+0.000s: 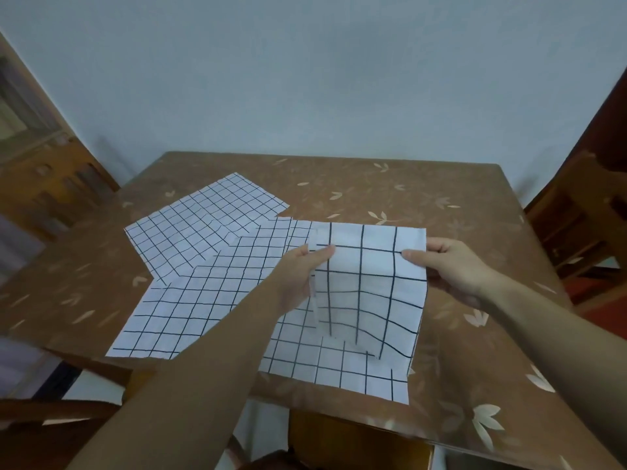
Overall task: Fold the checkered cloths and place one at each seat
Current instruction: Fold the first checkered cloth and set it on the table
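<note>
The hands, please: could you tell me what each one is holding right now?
Left hand: pinching the left edge of the raised checkered cloth.
Right hand: pinching its right edge.

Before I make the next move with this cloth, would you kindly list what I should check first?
1. Left hand pinches the held cloth at its left edge: ok.
2. Right hand pinches its right edge: ok.
3. Top edge runs level between the hands: ok.
4. Layers line up along the left edge: cannot tell.
5. Bare table beyond the cloths to set it on: ok.
6. Other cloths folded: not ok; the far cloth and near cloth lie spread flat.
</note>
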